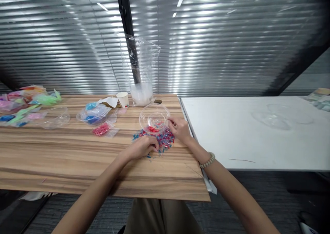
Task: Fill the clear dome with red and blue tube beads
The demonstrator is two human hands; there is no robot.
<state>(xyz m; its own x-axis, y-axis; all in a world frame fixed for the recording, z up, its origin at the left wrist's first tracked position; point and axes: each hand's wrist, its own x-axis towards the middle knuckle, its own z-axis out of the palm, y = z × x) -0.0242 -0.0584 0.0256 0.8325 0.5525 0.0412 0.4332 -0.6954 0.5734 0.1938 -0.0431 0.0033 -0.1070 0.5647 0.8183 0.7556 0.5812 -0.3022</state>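
Note:
A round clear plastic bowl [142, 119] with small red pieces [152, 129] inside stands at the far edge of a loose pile of tiny red and blue tube-like pieces [167, 136]. My right hand [180, 129] is closed at the bowl's right side, thumb and finger pinched on the rim. At the near left of the pile, my left hand [145, 146] has its fingers curled together, the tips down among the pieces. Whatever sits between those left fingertips is too small to make out.
Left on the wooden table [64, 158] lie a bag of red pieces [101, 129], a bowl of blue packets [94, 114], a paper cup [123, 99] and colourful bags [33, 98]. Behind stands a clear bag-lined tub [141, 93]. A white table [232, 134] adjoins on the right, carrying clear lids [273, 119].

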